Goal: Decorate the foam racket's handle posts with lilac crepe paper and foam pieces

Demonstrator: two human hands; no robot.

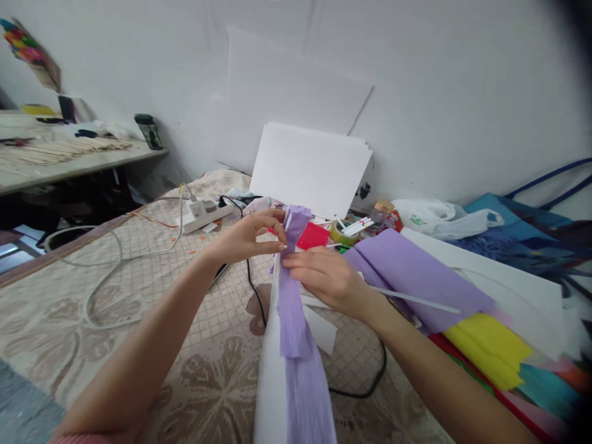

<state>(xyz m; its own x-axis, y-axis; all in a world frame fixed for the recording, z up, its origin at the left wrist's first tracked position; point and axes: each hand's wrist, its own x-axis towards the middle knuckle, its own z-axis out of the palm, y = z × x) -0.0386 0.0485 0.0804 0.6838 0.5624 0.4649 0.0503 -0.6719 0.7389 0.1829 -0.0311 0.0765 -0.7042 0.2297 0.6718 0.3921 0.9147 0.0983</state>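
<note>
A strip of lilac crepe paper (pixel 296 320) runs up along a long white paper cone (pixel 268 382) that points away from me over the table. My left hand (pixel 250 237) pinches the gathered top of the strip from the left. From the right, my right hand (pixel 324 274) presses its closed fingers against the same strip just below. A thin white stick (pixel 416 300) lies across the paper sheets beside my right wrist.
Sheets of lilac (pixel 407 271), yellow (pixel 490 348) and teal paper lie stacked at right. White boards (pixel 309 166) lean on the wall. A power strip (pixel 203 216) with white cable (pixel 106 271), a black cable (pixel 370 385), a tape roll (pixel 342 234) and a white bag (pixel 435 216) sit behind. A side table (pixel 69 163) holds wooden sticks.
</note>
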